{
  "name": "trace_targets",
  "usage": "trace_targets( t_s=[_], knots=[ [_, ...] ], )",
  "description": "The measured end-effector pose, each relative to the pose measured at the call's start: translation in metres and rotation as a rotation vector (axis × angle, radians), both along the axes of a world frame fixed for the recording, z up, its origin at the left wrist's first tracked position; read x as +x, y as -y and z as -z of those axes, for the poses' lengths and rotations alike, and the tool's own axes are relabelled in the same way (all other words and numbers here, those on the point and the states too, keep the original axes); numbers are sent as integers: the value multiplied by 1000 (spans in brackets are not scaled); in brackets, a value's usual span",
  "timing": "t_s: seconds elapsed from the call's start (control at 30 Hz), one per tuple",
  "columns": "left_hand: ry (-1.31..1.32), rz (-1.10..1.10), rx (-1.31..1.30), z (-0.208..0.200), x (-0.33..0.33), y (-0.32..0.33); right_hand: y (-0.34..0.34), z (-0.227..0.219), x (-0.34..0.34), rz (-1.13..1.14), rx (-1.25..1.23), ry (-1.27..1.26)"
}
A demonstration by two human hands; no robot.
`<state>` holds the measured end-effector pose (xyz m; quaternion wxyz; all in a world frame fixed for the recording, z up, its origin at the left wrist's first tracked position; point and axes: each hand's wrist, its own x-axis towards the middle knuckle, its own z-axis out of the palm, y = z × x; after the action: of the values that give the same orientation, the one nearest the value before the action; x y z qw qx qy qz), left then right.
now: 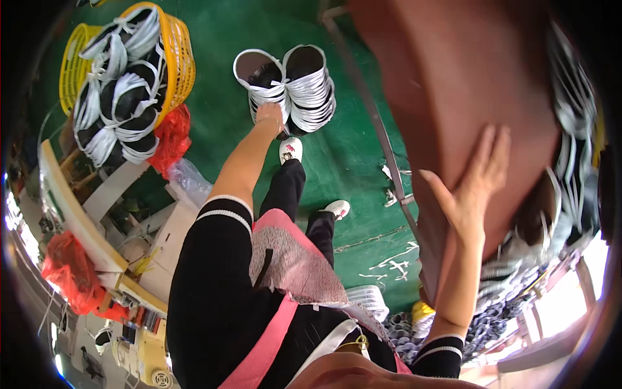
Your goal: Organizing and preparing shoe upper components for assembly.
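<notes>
On the green floor ahead stand two tied stacks of black, rounded shoe-like pieces with white edging, a left stack (pixel 258 72) and a right stack (pixel 311 91), side by side and touching. My left hand (pixel 269 115) reaches down to the near side of the left stack, its fingers closed on the white edging or ties; the exact grip is partly hidden. My right hand (pixel 476 185) is open, fingers spread, its palm over a smooth brown tabletop (pixel 447 71) and seemingly resting on it. Nothing shows in that hand.
Yellow plastic baskets (pixel 176 61) at the far left hold similar tied bundles (pixel 129 97). Beside them are a red bag (pixel 172 139) and a sewing-machine table (pixel 84 207). A metal frame (pixel 372 107) edges the brown tabletop. More bundles (pixel 576 136) lie at right; white scraps (pixel 395 262) litter the floor.
</notes>
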<state>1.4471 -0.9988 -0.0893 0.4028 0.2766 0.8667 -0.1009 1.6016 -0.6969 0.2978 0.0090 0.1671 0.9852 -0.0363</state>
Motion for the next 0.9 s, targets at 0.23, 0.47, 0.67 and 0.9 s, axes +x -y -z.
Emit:
trace_targets(
  t_s=[0.23,0.47,0.67,0.9],
  knots=[
    [-69,-139,-98,159,-56,8,-5,20,-18,-15,31,143],
    [305,-225,-33,91,-19,32,6,17,-23,-58,50,103],
    [248,-486,148,-131,-47,110,3,19,-24,-127,68,-5],
    [-459,-1261,736,-359,-87,236,0,20,-14,-76,129,-22]
  ],
)
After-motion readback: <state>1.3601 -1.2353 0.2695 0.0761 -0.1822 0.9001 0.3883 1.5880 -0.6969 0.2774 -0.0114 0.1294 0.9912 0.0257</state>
